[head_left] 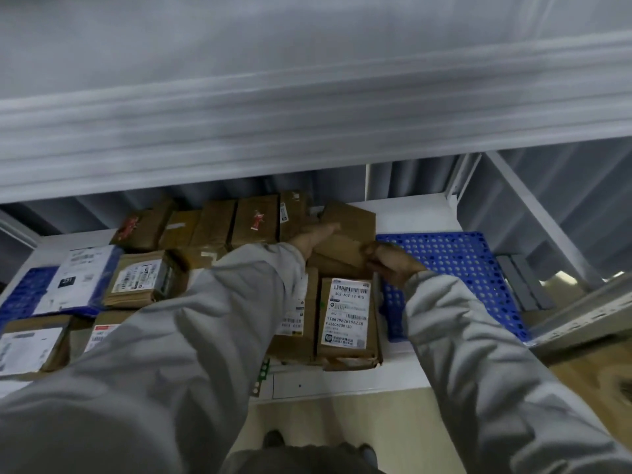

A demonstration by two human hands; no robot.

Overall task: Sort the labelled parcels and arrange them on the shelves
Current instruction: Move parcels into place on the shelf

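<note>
Both hands are on one plain brown parcel (345, 234) at the far middle of the shelf (417, 210). Left hand (316, 236) lies along its left side, fingers straight. Right hand (393, 261) pinches its near right corner. We judge the step is seating it beside the upright row of boxes (239, 224). We should keep it square, label outward, clear of the blue perforated mat (461, 265). Motion blur hides its label; sleeves cover the parcels near left.
</note>
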